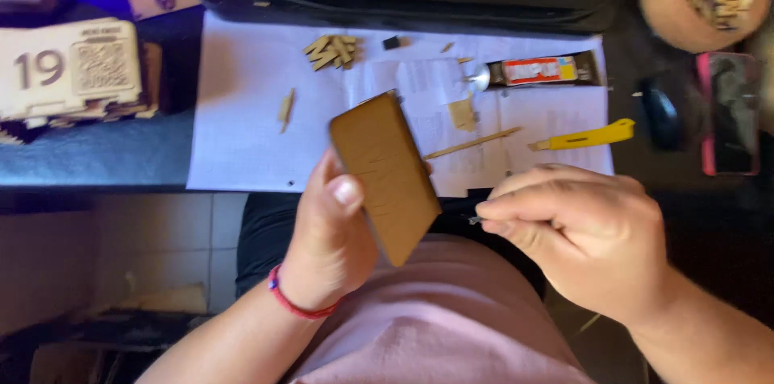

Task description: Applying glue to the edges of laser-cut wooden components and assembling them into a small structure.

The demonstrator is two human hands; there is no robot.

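Left hand (330, 231) wrapped around lower half of flat brown wooden panel (385, 176), thumb pressed on face, panel tilted up over lap, clear of desk edge. Right hand (564, 231) pinched shut on thin metal pin (476, 220), tip just beside panel's right edge. Panel likely light, stiff, thin, probably brittle along scored lines; best gripped by long edges, not face. White paper sheet (250, 110) on desk with glue tube (536, 71), yellow utility knife (584, 138), loose wooden sticks (332, 50)
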